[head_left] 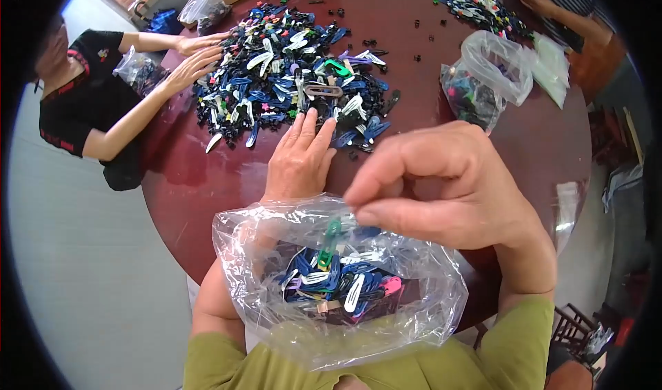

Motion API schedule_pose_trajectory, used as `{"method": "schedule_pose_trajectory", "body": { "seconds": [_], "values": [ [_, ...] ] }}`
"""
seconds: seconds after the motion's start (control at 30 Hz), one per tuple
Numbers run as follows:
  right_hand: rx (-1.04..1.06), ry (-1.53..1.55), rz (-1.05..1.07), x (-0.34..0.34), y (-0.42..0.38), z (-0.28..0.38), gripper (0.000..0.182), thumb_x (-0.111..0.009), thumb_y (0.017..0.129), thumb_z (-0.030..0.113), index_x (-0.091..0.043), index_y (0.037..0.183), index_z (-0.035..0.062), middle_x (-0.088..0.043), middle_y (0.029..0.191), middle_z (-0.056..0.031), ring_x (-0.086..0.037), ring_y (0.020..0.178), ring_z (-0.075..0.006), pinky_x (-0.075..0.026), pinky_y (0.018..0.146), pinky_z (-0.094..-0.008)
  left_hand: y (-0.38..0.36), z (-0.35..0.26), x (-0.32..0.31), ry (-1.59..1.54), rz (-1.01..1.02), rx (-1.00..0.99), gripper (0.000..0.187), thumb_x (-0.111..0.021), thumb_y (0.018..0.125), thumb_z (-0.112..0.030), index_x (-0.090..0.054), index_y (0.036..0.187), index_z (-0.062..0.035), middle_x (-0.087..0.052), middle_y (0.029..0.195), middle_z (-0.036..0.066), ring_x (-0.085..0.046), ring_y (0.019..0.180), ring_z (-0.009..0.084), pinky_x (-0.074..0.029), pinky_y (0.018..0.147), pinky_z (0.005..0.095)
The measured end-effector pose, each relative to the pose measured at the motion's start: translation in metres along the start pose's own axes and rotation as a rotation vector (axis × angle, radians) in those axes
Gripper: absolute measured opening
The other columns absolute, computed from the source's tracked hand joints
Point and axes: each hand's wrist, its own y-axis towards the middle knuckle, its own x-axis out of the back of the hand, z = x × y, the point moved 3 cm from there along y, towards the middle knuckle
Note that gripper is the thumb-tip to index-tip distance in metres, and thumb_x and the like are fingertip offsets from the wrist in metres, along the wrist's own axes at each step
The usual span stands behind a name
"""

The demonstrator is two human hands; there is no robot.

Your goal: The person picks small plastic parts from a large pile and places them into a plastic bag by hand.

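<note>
My left hand (300, 157) lies flat at the near edge of a large pile of hair clips (276, 80), its fingers stretched out and touching the clips. The pile mixes dark blue, black, white and a few coloured snap clips. In front of my body a clear plastic bag (427, 307) stands wide open around my left forearm. Blue, white, black and pink snap clips (355, 293) lie in it. Over the bag's far rim is my right hand (431, 190), thumb and index finger pinched together, nothing visible between them. Below its fingertips a green snap clip (329, 242) stands nearly upright, apart from the hand.
Across the round red-brown table (207, 204), at left, another person's hands (189, 62) touch the pile. At right are a filled clear bag (476, 90), flat plastic bags (552, 69) and another person's arm (572, 21) near a second clip pile (476, 7).
</note>
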Motion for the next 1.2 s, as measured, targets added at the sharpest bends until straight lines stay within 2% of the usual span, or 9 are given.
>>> {"method": "schedule_pose_trajectory", "body": {
  "seconds": [0.1, 0.13, 0.17, 0.27, 0.53, 0.73, 0.9, 1.07, 1.2],
  "values": [
    [0.178, -0.404, -0.298, 0.017, 0.014, -0.035, 0.010, -0.071, 0.078, 0.001, -0.069, 0.087, 0.0001, -0.063, 0.078, -0.0044, -0.058, 0.065, -0.0093, -0.045, 0.059, -0.0217, -0.002, -0.002, 0.003, 0.049, 0.020, 0.001, 0.049, -0.068, 0.082, -0.015, -0.055, 0.129, -0.0066, -0.053, 0.131, 0.024, -0.053, 0.120, 0.0373, -0.043, 0.101, 0.0403],
    [0.101, -0.542, -0.308, 0.026, 0.017, -0.059, 0.011, -0.070, 0.078, 0.003, -0.068, 0.089, -0.0002, -0.062, 0.081, -0.0049, -0.058, 0.066, -0.0102, -0.046, 0.059, -0.0227, -0.002, -0.003, 0.004, 0.041, 0.015, 0.000, 0.048, -0.067, 0.083, -0.014, -0.056, 0.129, -0.0066, -0.053, 0.132, 0.023, -0.053, 0.120, 0.0372, -0.044, 0.100, 0.0403],
    [0.034, -0.611, -0.286, 0.031, 0.018, -0.082, 0.011, -0.069, 0.076, 0.012, -0.072, 0.084, 0.0042, -0.066, 0.085, -0.0088, -0.065, 0.079, -0.0309, -0.052, 0.070, -0.0377, -0.002, -0.004, 0.005, 0.034, 0.011, -0.001, 0.046, -0.066, 0.084, -0.013, -0.056, 0.128, -0.0066, -0.053, 0.132, 0.023, -0.053, 0.120, 0.0371, -0.045, 0.099, 0.0404],
    [0.141, -0.895, -0.249, 0.031, 0.017, -0.116, 0.013, -0.070, 0.078, 0.008, -0.069, 0.089, 0.0014, -0.062, 0.090, -0.0073, -0.061, 0.081, -0.0237, -0.050, 0.071, -0.0348, -0.002, -0.003, 0.004, 0.027, 0.012, 0.000, 0.045, -0.065, 0.085, -0.012, -0.057, 0.128, -0.0072, -0.052, 0.133, 0.022, -0.052, 0.121, 0.0367, -0.046, 0.098, 0.0407],
    [0.110, -0.966, -0.223, 0.033, 0.020, -0.127, 0.004, -0.068, 0.074, 0.011, -0.066, 0.074, 0.0069, -0.059, 0.084, -0.0082, -0.058, 0.085, -0.0282, -0.049, 0.074, -0.0402, -0.001, 0.008, 0.010, 0.041, -0.021, -0.043, 0.032, -0.069, 0.083, -0.015, -0.066, 0.114, -0.0061, -0.062, 0.122, 0.018, -0.061, 0.111, 0.0333, -0.051, 0.090, 0.0375],
    [0.075, -0.960, -0.231, 0.031, 0.020, -0.123, 0.006, -0.067, 0.075, 0.011, -0.066, 0.078, 0.0058, -0.060, 0.083, -0.0090, -0.058, 0.085, -0.0285, -0.048, 0.075, -0.0401, 0.002, 0.016, 0.013, -0.054, -0.148, 0.053, 0.018, -0.072, 0.081, -0.014, -0.071, 0.096, -0.0047, -0.067, 0.112, 0.016, -0.069, 0.089, 0.0289, -0.055, 0.074, 0.0347],
    [0.038, -0.973, -0.157, 0.032, 0.016, -0.116, 0.010, -0.069, 0.076, 0.012, -0.067, 0.082, 0.0041, -0.060, 0.086, -0.0085, -0.059, 0.088, -0.0289, -0.048, 0.076, -0.0396, -0.002, 0.027, 0.011, -0.302, -0.220, 0.170, 0.014, -0.068, 0.083, -0.006, -0.070, 0.096, -0.0030, -0.070, 0.104, 0.016, -0.070, 0.073, 0.0223, -0.054, 0.066, 0.0291],
    [0.049, -1.056, -0.105, 0.030, 0.018, -0.116, 0.010, -0.069, 0.077, 0.013, -0.068, 0.080, 0.0034, -0.061, 0.084, -0.0087, -0.058, 0.088, -0.0301, -0.048, 0.076, -0.0387, -0.003, 0.030, 0.011, -0.456, -0.137, 0.288, 0.023, -0.065, 0.087, -0.006, -0.065, 0.109, -0.0017, -0.067, 0.113, 0.017, -0.069, 0.091, 0.0249, -0.053, 0.076, 0.0294],
    [-0.030, -0.774, -0.248, 0.040, 0.017, -0.109, 0.012, -0.068, 0.081, 0.013, -0.068, 0.084, 0.0014, -0.064, 0.079, -0.0073, -0.062, 0.076, -0.0197, -0.049, 0.067, -0.0325, -0.001, 0.023, 0.013, -0.339, -0.139, 0.129, 0.044, -0.064, 0.088, -0.008, -0.052, 0.129, -0.0004, -0.053, 0.133, 0.024, -0.055, 0.121, 0.0332, -0.042, 0.101, 0.0356]
  ]
}}
